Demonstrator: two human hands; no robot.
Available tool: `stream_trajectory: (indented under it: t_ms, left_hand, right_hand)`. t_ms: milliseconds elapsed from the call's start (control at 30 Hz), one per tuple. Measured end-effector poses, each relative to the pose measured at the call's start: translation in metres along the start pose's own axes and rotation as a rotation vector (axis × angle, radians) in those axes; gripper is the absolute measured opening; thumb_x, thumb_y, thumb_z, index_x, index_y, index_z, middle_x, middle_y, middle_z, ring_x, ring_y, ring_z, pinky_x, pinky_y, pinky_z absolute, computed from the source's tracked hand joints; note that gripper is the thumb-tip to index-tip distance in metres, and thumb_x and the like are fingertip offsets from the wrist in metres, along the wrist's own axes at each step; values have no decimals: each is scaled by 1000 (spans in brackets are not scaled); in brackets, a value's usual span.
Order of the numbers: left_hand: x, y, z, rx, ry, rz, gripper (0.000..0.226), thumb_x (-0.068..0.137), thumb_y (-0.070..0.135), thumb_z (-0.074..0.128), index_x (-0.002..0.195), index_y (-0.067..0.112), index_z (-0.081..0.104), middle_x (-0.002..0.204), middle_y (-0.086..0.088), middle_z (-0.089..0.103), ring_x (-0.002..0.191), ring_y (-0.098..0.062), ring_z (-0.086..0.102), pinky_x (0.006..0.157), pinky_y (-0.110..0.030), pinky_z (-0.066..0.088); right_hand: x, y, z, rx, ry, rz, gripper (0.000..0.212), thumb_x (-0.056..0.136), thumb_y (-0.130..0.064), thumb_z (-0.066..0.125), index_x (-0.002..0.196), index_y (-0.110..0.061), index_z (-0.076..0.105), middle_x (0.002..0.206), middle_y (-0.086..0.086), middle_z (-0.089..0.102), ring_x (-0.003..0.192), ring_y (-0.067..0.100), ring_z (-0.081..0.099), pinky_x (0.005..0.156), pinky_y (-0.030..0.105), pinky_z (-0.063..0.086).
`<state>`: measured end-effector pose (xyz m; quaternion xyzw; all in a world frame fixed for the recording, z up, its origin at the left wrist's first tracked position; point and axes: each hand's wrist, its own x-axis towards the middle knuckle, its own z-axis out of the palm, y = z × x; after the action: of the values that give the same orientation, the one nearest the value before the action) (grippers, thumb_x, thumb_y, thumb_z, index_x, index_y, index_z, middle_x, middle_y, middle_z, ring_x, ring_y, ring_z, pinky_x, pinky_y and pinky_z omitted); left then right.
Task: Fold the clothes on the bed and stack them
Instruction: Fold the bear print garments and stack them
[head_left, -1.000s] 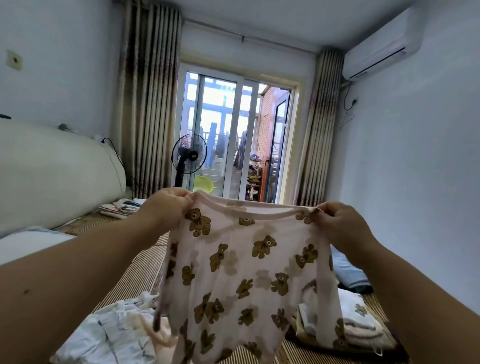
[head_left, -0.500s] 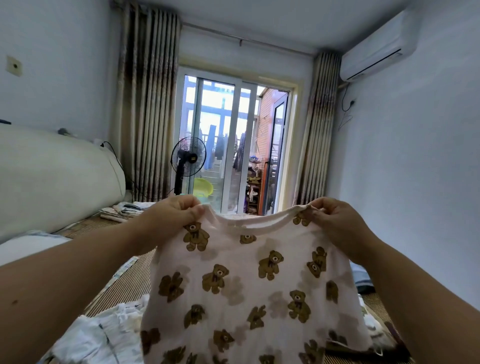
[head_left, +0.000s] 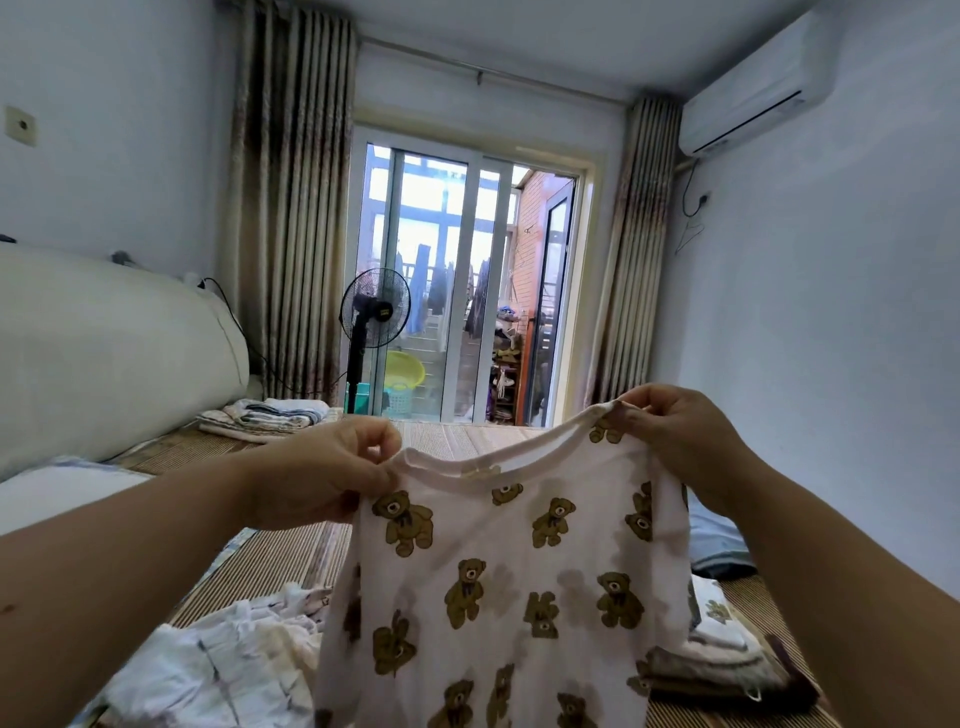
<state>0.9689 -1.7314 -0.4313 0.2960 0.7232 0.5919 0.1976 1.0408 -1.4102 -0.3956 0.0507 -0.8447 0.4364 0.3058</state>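
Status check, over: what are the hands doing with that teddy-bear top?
Left hand, right hand: each pinching a top corner. Bear-print top: held up, spread, not yet folded. Crumpled white clothes on the bed below; nothing in the way.

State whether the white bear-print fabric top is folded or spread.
Spread: the white bear-print top hangs unfolded, left hand and right hand pinching its shoulders.

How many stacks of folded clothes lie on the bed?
2: a far stack at the back left, a near stack at the lower right. The held bear shirt may hide more.
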Motion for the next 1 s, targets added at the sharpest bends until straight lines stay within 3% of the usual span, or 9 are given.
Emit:
stream_trajectory:
  t_ms: [100,200,267,367,533,667,733,833,1000]
  left_hand:
    - [0,-5,-4,172,-2,-163,34,83,5,66,115,17,60,109,-17,65,88,-28,63,71,-31,55]
    - [-5,-7,-3,494,4,-250,19,88,23,65,102,11,67,89,-6,66,64,-10,50,55,-19,40]
    - [-5,-12,-6,419,94,-181,27,84,29,66,97,6,63,87,-10,65,66,-13,50,60,-22,42]
    - [-7,-18,-12,185,210,-64,44,78,39,64,106,5,60,101,-20,69,90,-32,65,86,-42,54]
    - [-14,-7,-19,168,98,-143,50,72,36,72,113,12,58,98,-15,72,92,-31,70,69,-34,59]
    - [-19,-2,-28,99,-58,-151,67,57,36,90,110,4,65,109,-23,68,99,-38,67,71,-36,59]
    - [-12,-11,-29,-1,-66,-106,62,60,32,89,112,6,66,114,-23,66,105,-39,65,77,-38,58]
    - [11,-36,-24,-67,100,-140,44,76,29,71,116,12,63,112,-17,69,103,-33,67,78,-41,58]
    - [59,-107,-20,269,296,-342,20,89,36,61,99,21,68,86,-5,75,80,-22,73,61,-30,58]
  right_hand:
    - [0,2,-3,-27,-6,-2,16,86,-32,68,83,-16,71,79,6,64,73,19,58,61,27,46]
    - [-2,4,-4,-66,-45,11,11,84,-31,70,81,-21,71,82,6,67,76,20,60,62,25,48]
    - [-4,7,-4,-93,-56,4,8,82,-29,72,79,-22,72,81,6,68,76,19,61,63,25,48]
    - [-7,11,-8,-99,-56,5,9,78,-29,75,75,-21,73,78,4,69,77,20,62,67,29,51]
    - [-16,6,-26,-7,-251,89,24,59,-42,75,70,-19,74,70,-1,69,60,11,66,52,18,51]
    - [-17,9,-35,100,-344,103,21,58,-44,70,65,-24,73,71,0,70,58,13,67,50,22,52]
    - [-14,16,-30,138,-351,116,20,59,-44,70,65,-25,73,71,1,70,58,14,66,50,23,53]
    - [-5,40,-8,53,-338,161,20,65,-43,70,70,-24,74,74,2,71,62,14,69,52,22,53]
    - [21,129,66,-290,-360,245,12,85,-37,68,81,-26,69,83,0,66,77,17,64,58,24,50]
